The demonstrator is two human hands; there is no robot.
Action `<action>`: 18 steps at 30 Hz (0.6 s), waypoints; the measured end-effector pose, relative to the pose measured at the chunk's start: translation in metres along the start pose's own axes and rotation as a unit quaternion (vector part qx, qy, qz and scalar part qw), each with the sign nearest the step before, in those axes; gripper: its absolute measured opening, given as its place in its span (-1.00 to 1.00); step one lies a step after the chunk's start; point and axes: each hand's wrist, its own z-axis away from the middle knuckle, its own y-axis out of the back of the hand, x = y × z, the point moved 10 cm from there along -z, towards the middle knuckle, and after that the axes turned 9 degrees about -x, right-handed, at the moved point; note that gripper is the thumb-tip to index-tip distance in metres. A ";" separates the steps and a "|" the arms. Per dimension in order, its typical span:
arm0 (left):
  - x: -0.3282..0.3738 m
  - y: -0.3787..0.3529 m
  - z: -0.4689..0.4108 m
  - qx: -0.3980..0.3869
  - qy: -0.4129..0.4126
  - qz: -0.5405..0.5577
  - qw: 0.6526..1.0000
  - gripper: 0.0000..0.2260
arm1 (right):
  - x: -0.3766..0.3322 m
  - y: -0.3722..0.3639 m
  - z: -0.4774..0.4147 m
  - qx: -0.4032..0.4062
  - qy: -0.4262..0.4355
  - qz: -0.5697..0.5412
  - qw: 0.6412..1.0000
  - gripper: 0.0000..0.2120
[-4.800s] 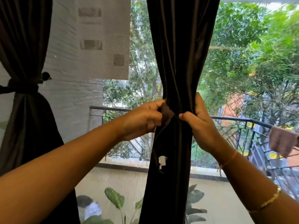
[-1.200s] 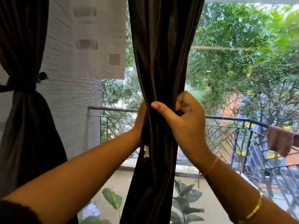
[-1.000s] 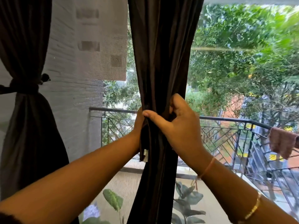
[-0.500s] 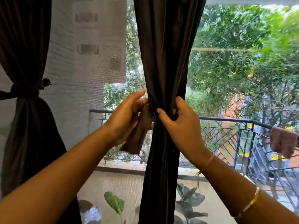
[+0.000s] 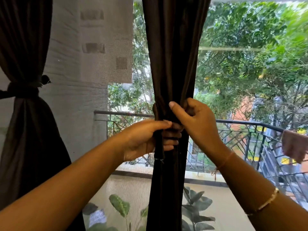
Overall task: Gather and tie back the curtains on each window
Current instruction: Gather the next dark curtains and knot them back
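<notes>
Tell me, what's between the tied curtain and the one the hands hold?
Just the window screen, with a grey wall outside, seen in the head view.

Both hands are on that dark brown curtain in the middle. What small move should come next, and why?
Probably the left hand should pull the narrow dark fabric tie strip snug. The strip's end hangs loose below that hand, while the right hand grips the gathered dark brown middle curtain. No knot shows yet, unlike the tied dark curtain at the left.
</notes>
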 end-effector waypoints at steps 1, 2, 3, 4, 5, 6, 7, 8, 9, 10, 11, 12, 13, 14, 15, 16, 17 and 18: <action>0.001 0.003 -0.001 0.013 -0.009 0.016 1.000 -0.76 | 0.000 0.005 0.000 0.006 -0.001 -0.017 1.000 -0.64; 0.002 0.005 -0.002 0.023 -0.017 0.033 0.999 -0.75 | -0.001 0.010 0.001 0.011 0.003 -0.033 0.999 -0.61; 0.002 0.006 -0.003 0.028 -0.023 0.047 0.998 -0.74 | -0.003 0.013 0.002 0.013 0.008 -0.039 0.999 -0.59; 0.002 0.005 -0.004 0.028 -0.029 0.058 0.997 -0.74 | -0.006 0.014 0.004 0.009 0.016 -0.038 0.999 -0.59; 0.003 0.003 -0.005 0.026 -0.036 0.069 0.997 -0.72 | -0.008 0.012 0.006 0.000 0.021 -0.038 0.999 -0.60; 0.004 -0.001 -0.006 0.025 -0.043 0.081 0.995 -0.72 | -0.009 0.008 0.009 -0.014 0.024 -0.039 0.999 -0.60; 0.005 -0.004 -0.007 0.022 -0.053 0.095 0.994 -0.71 | -0.010 0.003 0.012 -0.029 0.026 -0.034 0.999 -0.61; 0.008 -0.008 -0.007 0.015 -0.064 0.111 0.992 -0.70 | -0.012 -0.001 0.016 -0.041 0.034 -0.022 0.998 -0.61; 0.010 -0.012 -0.007 0.007 -0.074 0.125 0.989 -0.70 | -0.014 -0.005 0.019 -0.052 0.045 -0.008 0.998 -0.63; 0.013 -0.015 -0.007 0.000 -0.080 0.137 0.987 -0.70 | -0.017 -0.009 0.023 -0.066 0.059 0.004 0.996 -0.65; 0.014 -0.017 -0.008 -0.006 -0.078 0.144 0.986 -0.72 | -0.021 -0.013 0.026 -0.085 0.071 0.012 0.994 -0.66; 0.015 -0.017 -0.008 -0.009 -0.070 0.149 0.986 -0.73 | -0.024 -0.016 0.028 -0.103 0.080 0.028 0.991 -0.68; 0.014 -0.017 -0.009 -0.009 -0.060 0.148 0.987 -0.73 | -0.026 -0.020 0.029 -0.123 0.082 0.049 0.988 -0.69; 0.015 -0.017 -0.009 -0.011 -0.052 0.143 0.988 -0.73 | -0.026 -0.024 0.030 -0.142 0.085 0.076 0.983 -0.68; 0.015 -0.017 -0.010 -0.014 -0.049 0.136 0.989 -0.74 | -0.025 -0.028 0.030 -0.159 0.086 0.104 0.978 -0.63; 0.017 -0.019 -0.010 -0.018 -0.049 0.132 0.990 -0.75 | -0.025 -0.031 0.029 -0.169 0.087 0.130 0.973 -0.64; 0.018 -0.020 -0.010 -0.023 -0.052 0.131 0.990 -0.77 | -0.026 -0.032 0.028 -0.173 0.088 0.148 0.970 -0.66; 0.019 -0.021 -0.011 -0.027 -0.056 0.134 0.989 -0.78 | -0.028 -0.031 0.027 -0.174 0.090 0.157 0.968 -0.67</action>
